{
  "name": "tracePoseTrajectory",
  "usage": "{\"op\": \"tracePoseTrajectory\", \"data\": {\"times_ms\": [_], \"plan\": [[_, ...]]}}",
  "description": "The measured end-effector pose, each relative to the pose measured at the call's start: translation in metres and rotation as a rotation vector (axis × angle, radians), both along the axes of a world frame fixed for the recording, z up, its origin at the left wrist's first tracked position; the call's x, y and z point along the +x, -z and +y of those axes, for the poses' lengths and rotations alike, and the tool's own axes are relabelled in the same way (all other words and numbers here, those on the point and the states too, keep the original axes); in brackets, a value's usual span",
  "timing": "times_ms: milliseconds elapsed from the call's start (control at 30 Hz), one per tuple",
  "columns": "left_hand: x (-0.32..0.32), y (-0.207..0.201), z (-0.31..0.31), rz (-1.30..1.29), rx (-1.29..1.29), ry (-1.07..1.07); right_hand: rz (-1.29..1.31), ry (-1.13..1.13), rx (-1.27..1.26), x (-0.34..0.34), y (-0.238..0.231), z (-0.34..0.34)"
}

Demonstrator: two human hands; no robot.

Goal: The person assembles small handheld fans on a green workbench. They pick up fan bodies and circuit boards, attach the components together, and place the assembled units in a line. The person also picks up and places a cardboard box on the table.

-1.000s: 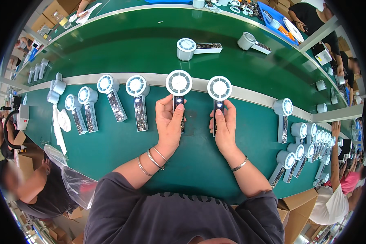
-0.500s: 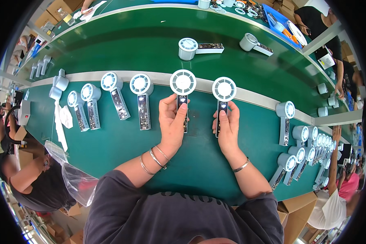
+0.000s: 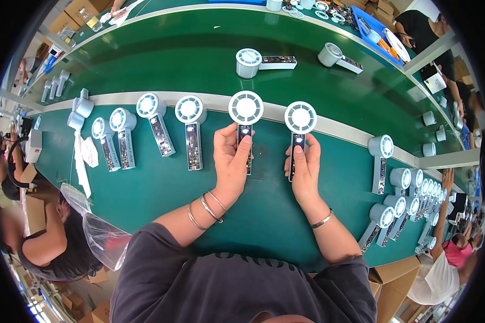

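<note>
Each of my hands is closed around the handle of a pale grey handheld fan, its round grille head facing up. My left hand (image 3: 232, 156) grips the left fan (image 3: 246, 107), thumb pressed on the upper part of its dark, exposed circuit board. In my right hand (image 3: 305, 168) is the right fan (image 3: 300, 117), with the thumb lying on its board in the same way. A small bright spot shows near the top of each board. Both heads overlap the pale rail behind the green table, side by side and apart.
Several similar fans, one of them a fan (image 3: 193, 129) near my left hand, lie to the left. More fans (image 3: 382, 215) crowd the right side. Two lie on the green conveyor (image 3: 172, 59) beyond the rail (image 3: 215, 102). Clear plastic (image 3: 99, 237) hangs at the left edge, near a co-worker.
Both hands keep their hold on the two fans, and the whole view has shifted slightly. At the left, a co-worker's arm has changed position.
</note>
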State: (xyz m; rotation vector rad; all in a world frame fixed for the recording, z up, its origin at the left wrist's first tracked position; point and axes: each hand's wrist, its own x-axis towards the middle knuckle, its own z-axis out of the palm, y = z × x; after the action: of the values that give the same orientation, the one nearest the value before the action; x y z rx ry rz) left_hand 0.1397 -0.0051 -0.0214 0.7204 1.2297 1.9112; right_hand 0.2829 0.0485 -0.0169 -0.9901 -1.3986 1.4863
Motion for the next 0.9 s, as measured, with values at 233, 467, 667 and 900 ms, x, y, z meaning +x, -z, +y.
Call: {"op": "tracePoseTrajectory", "data": {"times_ms": [233, 467, 667, 900], "plan": [[0.0008, 0.0009, 0.0013, 0.006, 0.009, -0.013, -0.010, -0.013, 0.001, 0.0003, -0.0010, -0.0001], [0.0023, -0.0018, 0.0017, -0.009, 0.008, -0.021, 0.006, -0.001, -0.011, 0.0006, -0.0008, 0.0002], [0.0014, -0.0013, 0.0008, -0.005, -0.007, -0.031, 0.006, 0.006, -0.026, -0.0009, -0.0015, -0.0002], [0.0012, -0.0023, 0.0001, 0.009, -0.020, -0.032, -0.008, -0.012, -0.009, 0.0007, 0.0024, 0.0005]]}}
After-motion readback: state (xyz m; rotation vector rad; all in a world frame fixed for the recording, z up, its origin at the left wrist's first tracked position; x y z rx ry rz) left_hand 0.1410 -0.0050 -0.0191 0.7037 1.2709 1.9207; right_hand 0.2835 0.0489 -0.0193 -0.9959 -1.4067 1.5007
